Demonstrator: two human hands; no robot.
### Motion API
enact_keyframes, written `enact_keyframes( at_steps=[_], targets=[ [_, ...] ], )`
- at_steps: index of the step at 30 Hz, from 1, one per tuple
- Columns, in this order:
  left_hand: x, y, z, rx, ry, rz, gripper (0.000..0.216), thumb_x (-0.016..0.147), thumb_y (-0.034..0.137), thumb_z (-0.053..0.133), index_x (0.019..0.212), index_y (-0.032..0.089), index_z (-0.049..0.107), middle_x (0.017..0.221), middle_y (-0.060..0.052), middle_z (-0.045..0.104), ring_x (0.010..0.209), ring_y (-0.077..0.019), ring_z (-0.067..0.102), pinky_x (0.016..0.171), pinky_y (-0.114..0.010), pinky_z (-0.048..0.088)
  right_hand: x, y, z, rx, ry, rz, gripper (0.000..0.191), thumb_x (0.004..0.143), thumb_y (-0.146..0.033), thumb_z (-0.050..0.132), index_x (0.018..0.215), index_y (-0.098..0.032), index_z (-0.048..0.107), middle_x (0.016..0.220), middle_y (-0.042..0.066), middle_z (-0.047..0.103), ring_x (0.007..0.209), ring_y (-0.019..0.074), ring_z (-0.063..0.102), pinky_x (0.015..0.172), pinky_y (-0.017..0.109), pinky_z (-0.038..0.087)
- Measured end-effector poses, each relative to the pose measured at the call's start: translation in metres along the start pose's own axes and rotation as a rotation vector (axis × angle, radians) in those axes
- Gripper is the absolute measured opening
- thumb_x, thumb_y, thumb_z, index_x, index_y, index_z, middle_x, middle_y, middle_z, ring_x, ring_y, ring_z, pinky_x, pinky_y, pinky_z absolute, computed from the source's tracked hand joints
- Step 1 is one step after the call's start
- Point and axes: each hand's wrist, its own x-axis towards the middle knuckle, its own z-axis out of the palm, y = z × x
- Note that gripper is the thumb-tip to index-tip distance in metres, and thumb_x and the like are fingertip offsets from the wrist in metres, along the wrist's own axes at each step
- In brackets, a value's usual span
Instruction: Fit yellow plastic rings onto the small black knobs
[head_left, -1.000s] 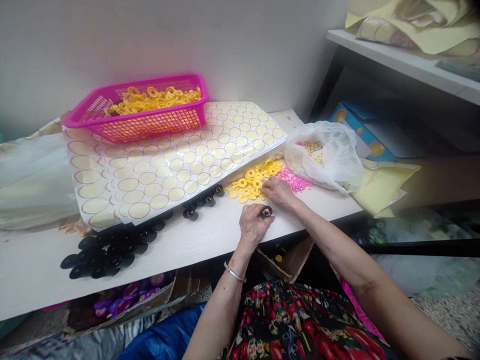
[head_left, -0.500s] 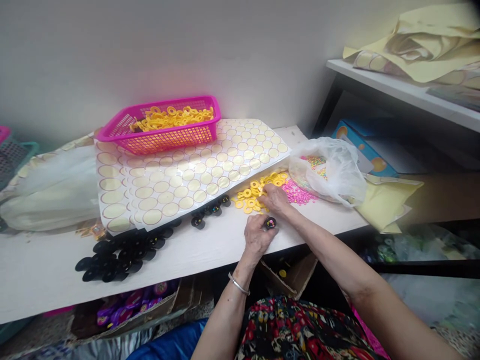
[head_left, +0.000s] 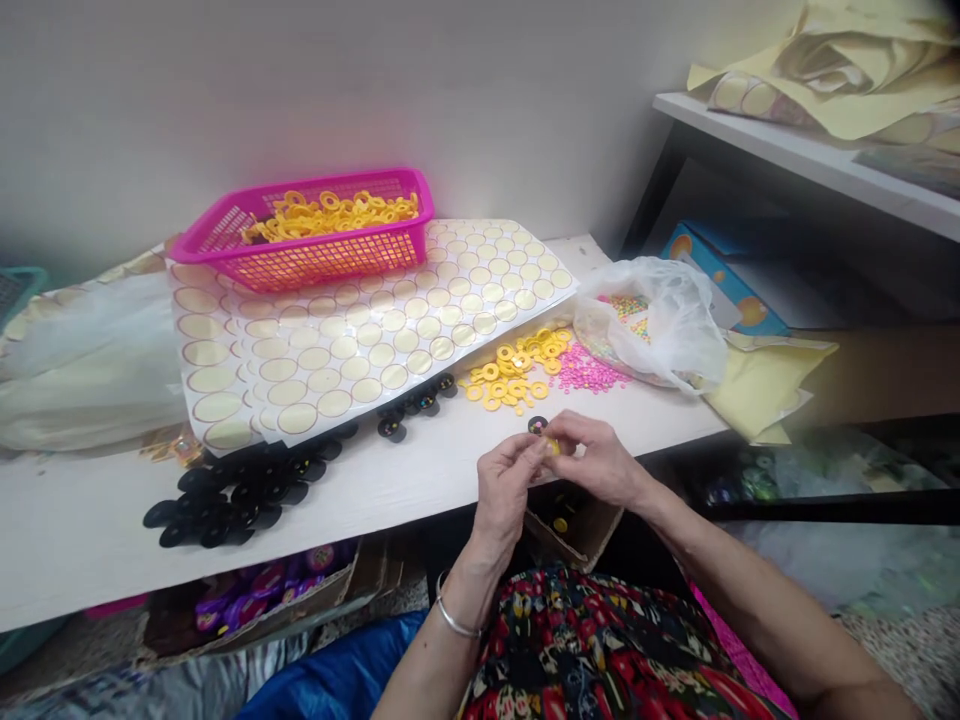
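My left hand and my right hand meet above the near edge of the white table. Between their pinched fingertips sits a small black disc with coloured beads and a yellow ring pressed against it. I cannot tell which hand holds which piece. Just beyond the hands lies a loose pile of yellow rings beside a scatter of pink beads.
A pink basket of yellow rings stands on sheets of round stickers. Black discs lie in a heap at the left, a few more nearer. A plastic bag of beads sits right. An open box is under the table edge.
My right hand left the yellow ring pile and came back to the left hand with a ring. Both hands lifted off the table toward me, bringing disc and ring together.
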Motion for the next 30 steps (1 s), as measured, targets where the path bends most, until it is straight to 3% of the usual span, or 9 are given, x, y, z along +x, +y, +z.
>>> enact_keyframes(
  at_steps=[3,5,9,14,21,25,30],
  targets=[
    [0.002,0.002,0.0,-0.106,0.019,-0.194,0.024,0.053,0.024,0.076,0.07,0.01,0.065,0.056,0.001,0.06,0.045,-0.0055,0.047,0.047,-0.019,0.037,-0.015,0.003,0.007,-0.093,-0.034,-0.099,0.02,0.071,-0.012,0.054,0.088,-0.018,0.062,0.08,0.003,0.058,0.072,0.0133,0.052,0.066,0.026,0.043],
    [0.006,0.001,-0.001,-0.145,0.082,-0.217,0.024,0.049,0.019,0.076,0.068,0.01,0.064,0.053,0.002,0.058,0.041,-0.0038,0.044,0.044,-0.018,0.035,-0.017,0.008,0.012,-0.173,0.014,-0.118,0.019,0.072,-0.014,0.057,0.09,-0.018,0.061,0.083,0.004,0.059,0.08,0.0167,0.053,0.072,0.03,0.043],
    [0.013,-0.003,-0.002,-0.186,0.168,-0.143,0.024,0.046,0.018,0.076,0.065,0.011,0.063,0.052,0.003,0.058,0.042,-0.0032,0.045,0.044,-0.017,0.035,-0.014,0.012,0.016,-0.233,0.062,-0.103,0.018,0.076,-0.021,0.059,0.094,-0.018,0.06,0.088,0.006,0.058,0.084,0.0186,0.053,0.075,0.032,0.044],
    [0.02,-0.005,0.004,-0.188,0.168,-0.09,0.029,0.047,0.023,0.077,0.07,0.011,0.065,0.055,0.001,0.058,0.044,-0.0045,0.047,0.046,-0.018,0.036,-0.003,0.014,0.011,-0.233,0.05,-0.116,0.017,0.079,-0.021,0.055,0.095,-0.018,0.059,0.086,0.005,0.057,0.082,0.0171,0.053,0.073,0.029,0.043],
    [0.039,-0.012,0.0,-0.054,0.31,0.079,0.022,0.057,0.025,0.072,0.073,0.011,0.066,0.057,0.003,0.057,0.046,-0.0036,0.042,0.045,-0.018,0.03,0.016,0.029,0.005,-0.573,0.005,-0.171,0.008,0.079,-0.023,0.053,0.081,-0.018,0.059,0.083,0.007,0.058,0.08,0.0197,0.047,0.071,0.031,0.038],
    [0.048,-0.02,-0.007,0.084,0.265,0.058,0.019,0.062,0.027,0.067,0.073,0.012,0.068,0.058,0.002,0.059,0.051,-0.0063,0.045,0.048,-0.019,0.033,0.019,0.032,0.009,-0.672,-0.042,-0.137,0.009,0.08,-0.023,0.051,0.077,-0.018,0.057,0.082,0.007,0.057,0.08,0.0199,0.046,0.071,0.031,0.036],
    [0.053,-0.027,-0.005,0.24,0.202,0.109,0.023,0.066,0.033,0.064,0.078,0.014,0.071,0.074,-0.004,0.065,0.071,-0.0135,0.056,0.063,-0.023,0.043,0.02,0.031,0.011,-0.673,-0.067,-0.135,0.009,0.081,-0.023,0.05,0.08,-0.018,0.058,0.085,0.007,0.057,0.082,0.0201,0.046,0.072,0.031,0.036]
  ],
)
